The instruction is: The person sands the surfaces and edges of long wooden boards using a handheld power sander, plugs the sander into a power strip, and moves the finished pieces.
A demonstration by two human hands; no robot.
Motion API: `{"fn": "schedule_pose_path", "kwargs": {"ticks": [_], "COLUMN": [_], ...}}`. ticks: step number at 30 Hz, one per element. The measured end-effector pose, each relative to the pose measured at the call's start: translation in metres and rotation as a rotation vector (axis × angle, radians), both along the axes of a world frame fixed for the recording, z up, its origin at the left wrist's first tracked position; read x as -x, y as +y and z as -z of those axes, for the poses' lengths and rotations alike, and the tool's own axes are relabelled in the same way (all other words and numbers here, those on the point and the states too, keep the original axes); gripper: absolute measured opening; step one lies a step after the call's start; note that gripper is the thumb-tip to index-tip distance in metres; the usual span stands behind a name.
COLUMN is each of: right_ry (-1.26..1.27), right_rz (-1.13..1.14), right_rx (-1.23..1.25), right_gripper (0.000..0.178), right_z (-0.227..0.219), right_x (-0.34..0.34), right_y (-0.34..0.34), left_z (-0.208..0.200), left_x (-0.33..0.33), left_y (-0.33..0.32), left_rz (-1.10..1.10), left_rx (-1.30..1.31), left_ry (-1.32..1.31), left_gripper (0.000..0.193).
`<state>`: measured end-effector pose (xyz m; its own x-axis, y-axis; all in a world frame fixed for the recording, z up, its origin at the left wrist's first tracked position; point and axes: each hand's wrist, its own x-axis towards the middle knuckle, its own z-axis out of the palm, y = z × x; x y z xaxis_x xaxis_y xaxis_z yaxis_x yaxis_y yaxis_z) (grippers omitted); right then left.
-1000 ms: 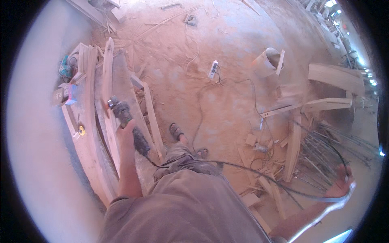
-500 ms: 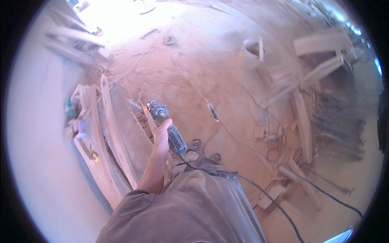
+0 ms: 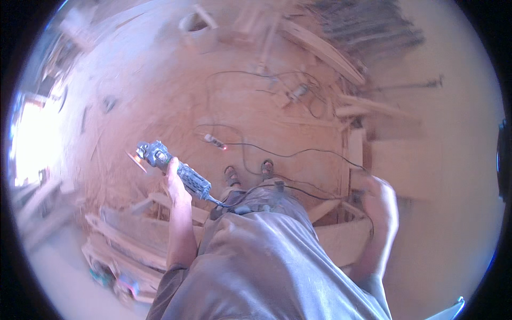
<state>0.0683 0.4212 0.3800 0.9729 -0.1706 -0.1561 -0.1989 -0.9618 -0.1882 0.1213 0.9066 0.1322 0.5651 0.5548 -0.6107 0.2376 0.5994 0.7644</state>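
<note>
In my left hand (image 3: 177,184) is a blue-grey angle grinder (image 3: 184,173), held out in front at the left. Its thin disc (image 3: 137,161) shows edge-on at the far left end, clear of any surface. A black cable (image 3: 306,152) leads from the white power strip (image 3: 215,141) on the ground up to my right hand (image 3: 380,200), which is raised at the right. My right fingers are curled and blurred around it, and a loop hangs below them. The grinder's cord (image 3: 221,204) runs past my waist toward the right.
Sawdust covers the ground around my sandalled feet (image 3: 266,168). Timber planks (image 3: 133,237) lie at the lower left. Further boards (image 3: 325,50) and a dark stack (image 3: 368,24) stand at the far right. A pale bucket (image 3: 197,34) is farther off, and a small power tool (image 3: 300,92) lies among cables.
The view has turned to the right, so the lit doorway now sits at the far left. My right hand has come into view with the cable. The grinder stays in my left hand.
</note>
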Motion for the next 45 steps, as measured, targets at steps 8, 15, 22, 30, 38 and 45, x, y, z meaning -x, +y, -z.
{"fn": "schedule_pose_path", "kwargs": {"ticks": [8, 15, 22, 30, 38, 45], "right_ry": [0.168, -0.252, -0.725, -1.573, -1.636, -1.325], "right_rz": [-0.221, 0.549, 1.240, 1.670, 1.842, 2.000], "right_rx": [-1.158, -1.613, -2.059, -1.605, -1.449, -1.380], "right_gripper": [0.089, 0.079, 0.045, 0.033, 0.039, 0.042], "right_z": [0.100, 0.058, 0.131, 0.188, 0.231, 0.222], "right_x": [0.063, 0.189, 0.422, 0.599, 0.673, 0.696], "right_y": [0.352, 0.500, 0.530, 0.317, 0.268, 0.340], "left_z": [-0.095, -0.191, -0.153, -0.144, -0.173, -0.138], "left_x": [0.029, 0.135, 0.291, 0.276, 0.319, 0.409], "left_y": [0.047, 0.118, 0.274, 0.367, 0.431, 0.514], "left_rz": [0.643, 1.603, 1.994, 1.751, 1.537, 1.544], "left_rx": [-0.223, -0.403, -0.169, -0.577, -0.838, -0.887], "left_ry": [-0.318, -0.566, -0.099, 0.258, 0.597, 0.590], "left_gripper": [0.041, 0.044, 0.080, 0.074, 0.068, 0.064]}}
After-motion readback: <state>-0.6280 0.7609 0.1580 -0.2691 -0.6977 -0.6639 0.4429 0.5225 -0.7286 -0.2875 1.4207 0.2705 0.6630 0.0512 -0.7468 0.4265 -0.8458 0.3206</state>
